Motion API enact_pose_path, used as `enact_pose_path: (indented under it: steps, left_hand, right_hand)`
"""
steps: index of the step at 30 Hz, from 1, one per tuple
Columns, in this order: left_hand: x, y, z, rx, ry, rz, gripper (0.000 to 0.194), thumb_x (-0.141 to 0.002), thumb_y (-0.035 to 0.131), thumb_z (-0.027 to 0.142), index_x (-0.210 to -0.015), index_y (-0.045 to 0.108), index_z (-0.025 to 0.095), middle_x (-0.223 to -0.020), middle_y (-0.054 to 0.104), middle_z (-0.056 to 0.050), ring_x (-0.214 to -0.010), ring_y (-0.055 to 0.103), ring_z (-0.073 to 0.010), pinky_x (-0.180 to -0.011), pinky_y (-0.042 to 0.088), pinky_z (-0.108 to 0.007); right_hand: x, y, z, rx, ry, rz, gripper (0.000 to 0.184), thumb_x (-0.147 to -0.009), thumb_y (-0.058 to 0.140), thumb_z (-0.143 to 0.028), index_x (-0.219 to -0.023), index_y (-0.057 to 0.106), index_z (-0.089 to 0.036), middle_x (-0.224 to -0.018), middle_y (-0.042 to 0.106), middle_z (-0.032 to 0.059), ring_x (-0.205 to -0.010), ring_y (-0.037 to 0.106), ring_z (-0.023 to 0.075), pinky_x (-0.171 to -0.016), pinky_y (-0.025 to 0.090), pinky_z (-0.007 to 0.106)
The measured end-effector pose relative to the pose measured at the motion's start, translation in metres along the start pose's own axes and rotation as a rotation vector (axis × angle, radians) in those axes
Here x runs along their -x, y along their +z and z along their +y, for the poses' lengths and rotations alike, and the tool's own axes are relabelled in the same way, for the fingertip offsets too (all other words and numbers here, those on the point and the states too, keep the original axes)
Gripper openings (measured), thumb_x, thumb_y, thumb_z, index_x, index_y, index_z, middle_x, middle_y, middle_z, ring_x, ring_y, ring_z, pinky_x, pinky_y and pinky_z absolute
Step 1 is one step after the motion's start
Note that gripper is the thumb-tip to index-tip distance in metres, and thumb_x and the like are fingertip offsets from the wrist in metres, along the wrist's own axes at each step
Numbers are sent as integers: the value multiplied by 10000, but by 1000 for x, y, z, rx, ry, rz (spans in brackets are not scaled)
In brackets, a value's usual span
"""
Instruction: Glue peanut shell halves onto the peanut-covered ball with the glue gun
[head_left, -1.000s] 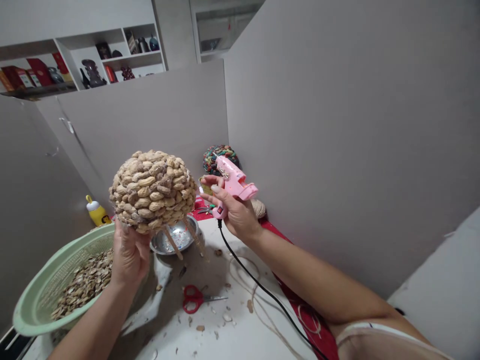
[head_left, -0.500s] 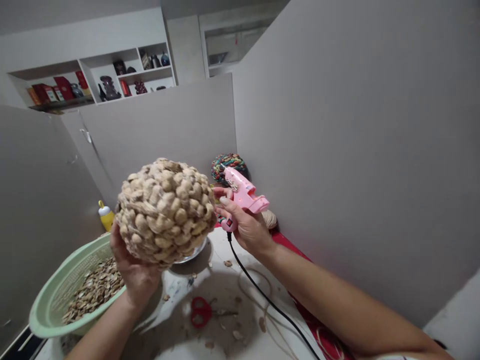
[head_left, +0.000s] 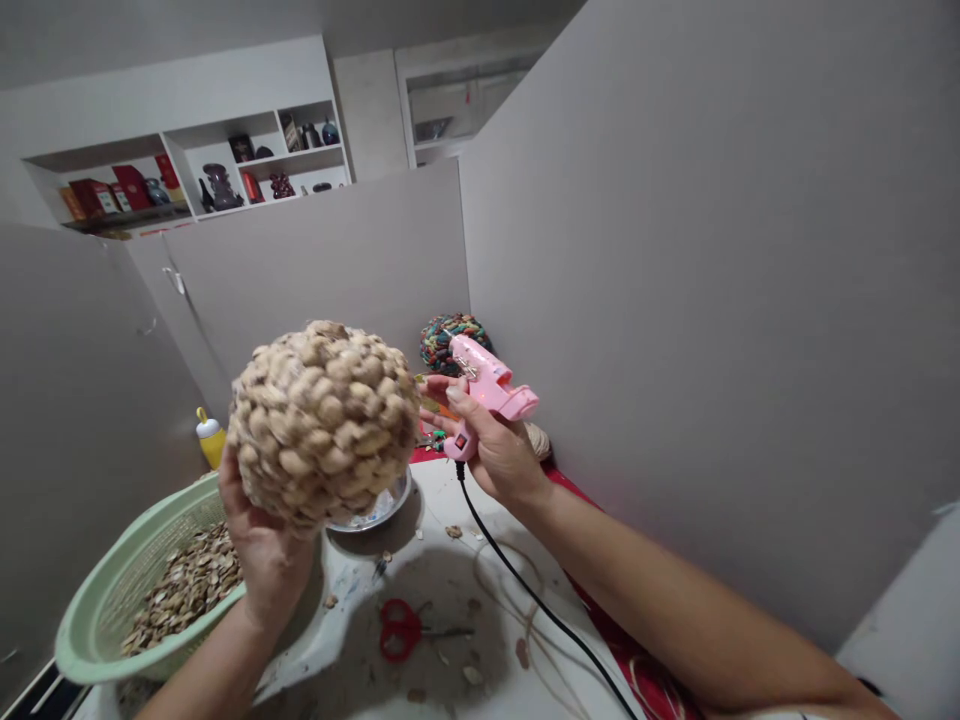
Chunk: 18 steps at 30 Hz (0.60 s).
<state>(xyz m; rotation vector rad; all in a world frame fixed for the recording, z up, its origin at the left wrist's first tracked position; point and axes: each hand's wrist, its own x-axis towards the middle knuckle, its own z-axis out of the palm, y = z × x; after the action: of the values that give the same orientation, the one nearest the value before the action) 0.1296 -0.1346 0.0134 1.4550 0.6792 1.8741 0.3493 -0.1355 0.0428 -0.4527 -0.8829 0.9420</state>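
Observation:
My left hand [head_left: 262, 540] grips a big round ball covered in beige shells [head_left: 322, 420] from its lower left side, holding it up above the table. In my right hand [head_left: 499, 450] is a pink hot glue gun [head_left: 491, 375], its nozzle tilted up and to the left, with a black cord running down toward me. A small gap separates the glue gun from the ball. On the table below lie red-handled scissors [head_left: 401, 630]. Behind the ball, a metal dish [head_left: 382, 505] is partly hidden.
A green basket [head_left: 82, 610] of shell pieces stands at the left, near a yellow bottle [head_left: 211, 440]. At the back sit a multicoloured ball [head_left: 454, 340] and a roll of twine [head_left: 538, 440]. Shell bits and a loose string lie on the white table [head_left: 442, 500]. Grey panels [head_left: 675, 250] enclose it.
The shell-covered ball has shifted slightly left and turned a little in my left hand. The gap to the glue gun has widened, and my right hand has barely moved.

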Motion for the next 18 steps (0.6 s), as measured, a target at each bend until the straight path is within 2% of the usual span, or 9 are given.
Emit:
enact_pose_path:
  steps: [2,4,7,10,12,15,18]
  left_hand:
    - [-7,6,13,113,-49,-24,844,-700,820,619,-1441,472,414,-1539,535,-10,-1488,395,-278,-1166,422,-374]
    - [-16,9,21,182,-238,-77,696,-790,727,647,-1398,542,363,-1476,598,-46,-1440,466,-300,-1067,530,-408]
    - [-30,7,21,193,-566,-86,604,-833,684,638,-1342,597,324,-1413,646,-72,-1336,576,-327,-913,624,-439]
    - [-38,2,14,155,-800,-51,530,-843,693,602,-1273,626,300,-1310,699,-80,-1126,707,-304,-803,656,-424]
    - [-42,0,10,112,-878,-32,480,-846,705,577,-1222,636,288,-1170,743,-74,-947,752,-267,-734,661,-400]
    - [-48,-1,3,38,-901,7,393,-862,701,551,-1144,644,283,-956,746,-40,-701,731,-197,-625,647,-342]
    - [-55,0,-3,-45,-924,30,340,-897,658,543,-1091,652,264,-852,707,-25,-599,692,-166,-569,630,-318]
  right_hand:
    - [-3,-2,-3,-18,7,19,480,-621,881,-501,-935,656,-218,-1139,687,43,-1126,657,238,-815,596,331]
    - [-8,-4,-2,-32,37,30,477,-612,887,-489,-920,656,-208,-1106,690,39,-1086,670,232,-808,599,346]
    - [-14,-9,5,-41,107,38,448,-617,886,-454,-904,665,-189,-1048,698,44,-1044,676,218,-794,602,343]
    - [-17,-12,18,-36,195,32,377,-654,871,-389,-890,664,-179,-988,714,54,-986,687,204,-775,603,332]
    - [-18,-13,29,-30,252,28,340,-672,856,-354,-893,665,-179,-973,725,61,-941,695,199,-726,597,306]
    - [-17,-14,45,-25,314,36,296,-688,832,-316,-904,681,-181,-1014,736,60,-914,692,175,-661,573,249]
    - [-17,-16,61,-27,368,46,280,-694,809,-293,-923,693,-181,-1065,739,59,-909,686,155,-637,559,220]
